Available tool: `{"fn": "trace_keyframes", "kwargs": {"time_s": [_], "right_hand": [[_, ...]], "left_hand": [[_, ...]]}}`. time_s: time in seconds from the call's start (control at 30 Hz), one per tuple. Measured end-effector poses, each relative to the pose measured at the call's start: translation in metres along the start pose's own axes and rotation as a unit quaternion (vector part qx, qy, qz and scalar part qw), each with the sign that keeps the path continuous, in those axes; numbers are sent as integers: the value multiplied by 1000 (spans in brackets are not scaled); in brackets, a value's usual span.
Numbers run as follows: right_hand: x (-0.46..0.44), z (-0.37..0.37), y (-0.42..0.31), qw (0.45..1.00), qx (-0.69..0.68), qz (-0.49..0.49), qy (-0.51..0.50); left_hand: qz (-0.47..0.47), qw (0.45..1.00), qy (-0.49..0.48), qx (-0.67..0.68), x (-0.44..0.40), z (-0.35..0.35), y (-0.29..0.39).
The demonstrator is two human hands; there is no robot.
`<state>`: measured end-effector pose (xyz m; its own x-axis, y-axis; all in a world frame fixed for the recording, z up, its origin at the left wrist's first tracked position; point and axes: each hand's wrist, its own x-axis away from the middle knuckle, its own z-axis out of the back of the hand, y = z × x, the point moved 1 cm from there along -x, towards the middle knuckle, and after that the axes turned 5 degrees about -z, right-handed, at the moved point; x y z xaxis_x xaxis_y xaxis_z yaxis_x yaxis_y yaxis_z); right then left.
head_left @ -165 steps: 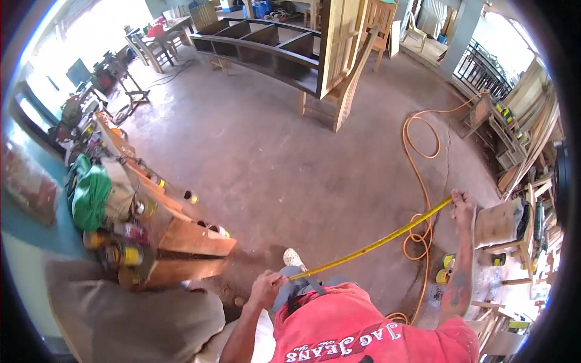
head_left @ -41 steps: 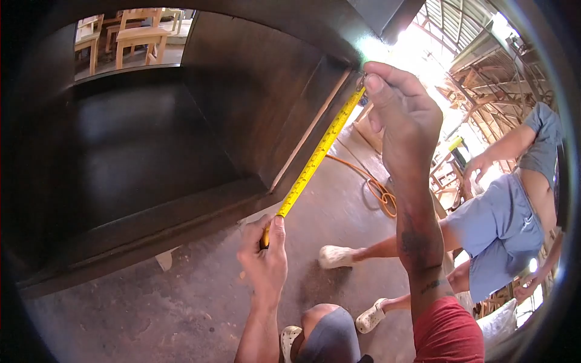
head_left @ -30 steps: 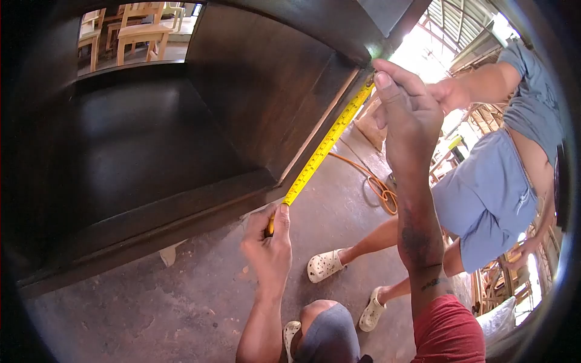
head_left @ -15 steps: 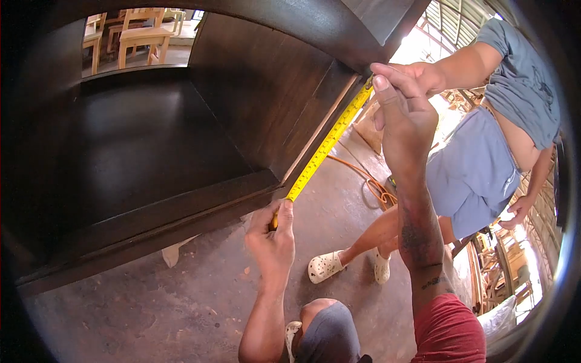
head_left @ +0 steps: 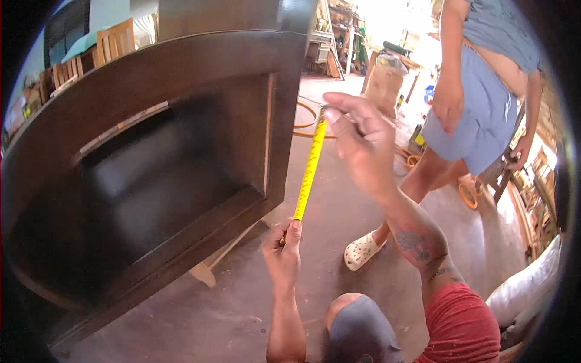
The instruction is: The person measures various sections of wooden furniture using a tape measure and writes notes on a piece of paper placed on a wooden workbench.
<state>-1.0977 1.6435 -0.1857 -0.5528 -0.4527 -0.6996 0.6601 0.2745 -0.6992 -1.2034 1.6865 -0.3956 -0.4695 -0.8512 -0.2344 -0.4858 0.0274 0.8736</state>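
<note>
A yellow measuring tape is stretched between my two hands, slanting up and slightly right. My left hand is closed on its lower end, thumb on the blade. My right hand pinches the upper end between thumb and forefinger. To the left of the tape stands a dark brown wooden furniture frame with a recessed compartment and a pale strip along its right inner edge. The tape is apart from the frame, with floor visible between them.
A co-worker in blue shorts stands at the right, one arm hanging down. Orange hose lies on the floor. A white sack is at the lower right, a brown sack farther back. Wooden chairs are behind the frame.
The view has turned. My hands and the stretched tape have come away from the frame's edge, rightward. The co-worker's hand, which was at the frame beside my right hand, now hangs lower.
</note>
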Motion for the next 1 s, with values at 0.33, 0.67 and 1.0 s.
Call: {"fn": "trace_keyframes", "kwargs": {"time_s": [0.33, 0.67, 1.0], "right_hand": [[14, -11, 30, 980, -172, -5, -97], [23, 30, 48, 964, -210, -38, -156], [58, 42, 81, 951, -185, -209, -134]], "left_hand": [[20, 998, 28, -44, 17, 4, 28], [35, 983, 26, -181, 25, -53, 58], [0, 971, 54, -234, -10, -107, 86]]}}
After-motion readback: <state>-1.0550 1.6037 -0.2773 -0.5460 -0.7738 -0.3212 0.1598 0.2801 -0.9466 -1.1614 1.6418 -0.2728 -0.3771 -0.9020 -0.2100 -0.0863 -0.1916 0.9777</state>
